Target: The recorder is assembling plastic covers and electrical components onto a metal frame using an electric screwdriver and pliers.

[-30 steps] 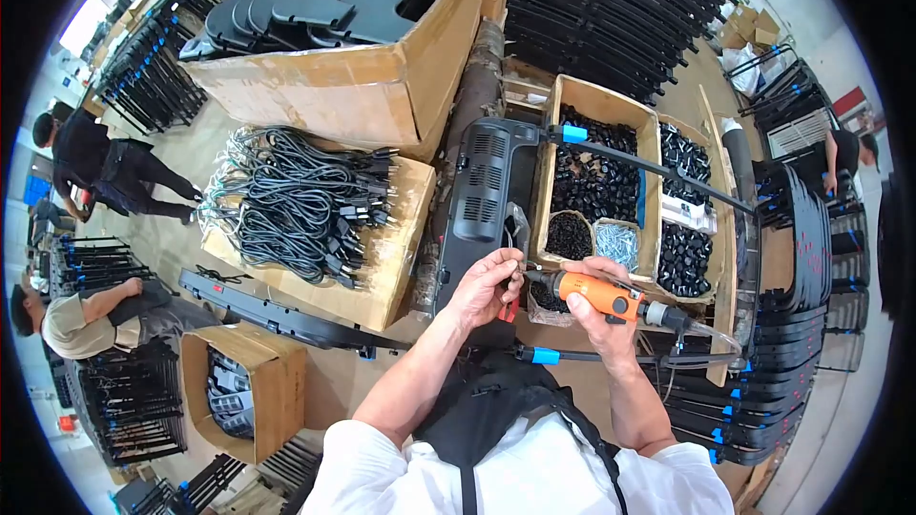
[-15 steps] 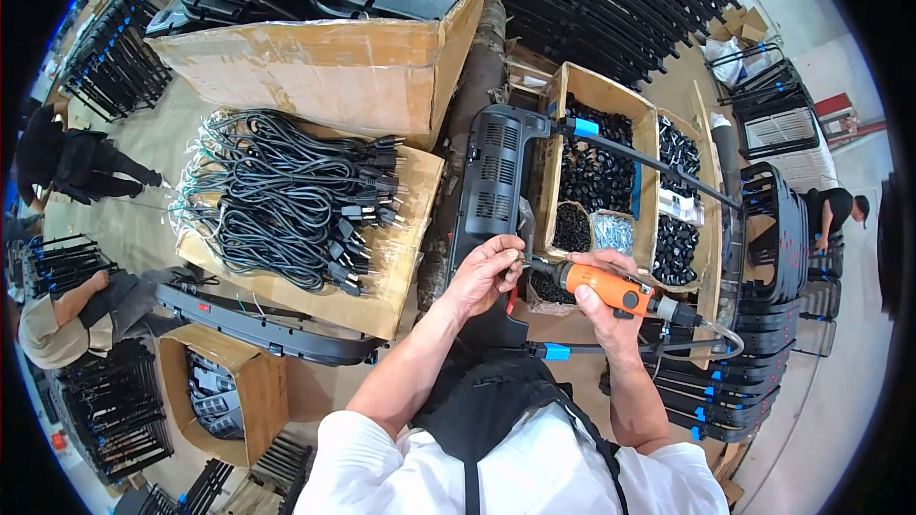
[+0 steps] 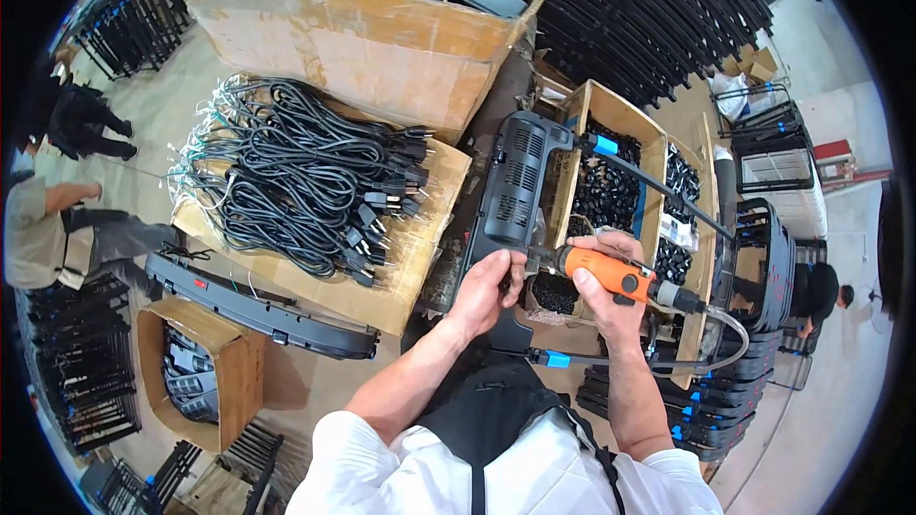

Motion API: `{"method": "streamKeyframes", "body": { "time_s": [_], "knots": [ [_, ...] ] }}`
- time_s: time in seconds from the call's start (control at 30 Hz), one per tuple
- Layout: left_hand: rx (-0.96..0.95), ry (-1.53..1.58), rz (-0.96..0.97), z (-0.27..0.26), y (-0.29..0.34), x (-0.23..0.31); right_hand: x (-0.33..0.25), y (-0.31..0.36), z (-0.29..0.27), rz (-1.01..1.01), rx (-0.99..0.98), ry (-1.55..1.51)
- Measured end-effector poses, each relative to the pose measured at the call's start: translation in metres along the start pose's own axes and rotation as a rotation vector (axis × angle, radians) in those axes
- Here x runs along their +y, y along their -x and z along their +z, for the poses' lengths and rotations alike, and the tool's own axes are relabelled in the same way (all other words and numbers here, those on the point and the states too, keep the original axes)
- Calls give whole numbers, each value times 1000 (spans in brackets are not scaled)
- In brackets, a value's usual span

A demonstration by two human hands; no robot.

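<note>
My right hand (image 3: 618, 307) is wrapped round an orange air screwdriver (image 3: 605, 270) with a clear hose (image 3: 737, 332) at its rear end. The tool lies nearly level and its tip points left at the black plastic housing (image 3: 516, 193) with vent slots. At the lower part of that housing, just beside the tip, my left hand (image 3: 485, 294) has its fingers curled together. Whatever they hold, if anything, is hidden. Black metal bars (image 3: 658, 189) with blue tape (image 3: 605, 145) run right from the housing.
Wooden bins (image 3: 658, 148) of small black parts stand right of the housing. Bundled black power cords (image 3: 305, 176) lie on cardboard (image 3: 420, 257) at left. Beyond stands a large cardboard box (image 3: 353, 48) of black panels. Co-workers (image 3: 48, 229) are at far left and far right.
My view has shifted, so the bench sits further right. The screwdriver's tip and my left hand have come closer to the housing. A co-worker at left has straightened up.
</note>
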State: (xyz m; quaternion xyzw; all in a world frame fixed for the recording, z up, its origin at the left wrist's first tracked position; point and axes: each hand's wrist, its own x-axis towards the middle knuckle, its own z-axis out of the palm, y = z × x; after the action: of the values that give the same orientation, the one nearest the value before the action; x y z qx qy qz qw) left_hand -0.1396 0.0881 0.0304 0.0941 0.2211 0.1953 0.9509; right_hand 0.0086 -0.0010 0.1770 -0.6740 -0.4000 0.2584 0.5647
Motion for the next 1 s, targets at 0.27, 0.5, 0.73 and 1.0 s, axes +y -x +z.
{"method": "streamKeyframes", "body": {
  "time_s": [0.27, 0.5, 0.73, 1.0],
  "knots": [
    [277, -422, 74, -17, 28, 21, 2, -53, 37, 57, -152, 52],
    [678, -1571, 664, -13, 12, 20, 3, -80, 49, 64, -231, 70],
    [694, -1702, 522, -22, 0, 14, 10, -91, 44, 50, -266, 84],
    [652, -1694, 575, -36, 1, 9, 21, -92, 43, 61, -266, 88]
  ]
}}
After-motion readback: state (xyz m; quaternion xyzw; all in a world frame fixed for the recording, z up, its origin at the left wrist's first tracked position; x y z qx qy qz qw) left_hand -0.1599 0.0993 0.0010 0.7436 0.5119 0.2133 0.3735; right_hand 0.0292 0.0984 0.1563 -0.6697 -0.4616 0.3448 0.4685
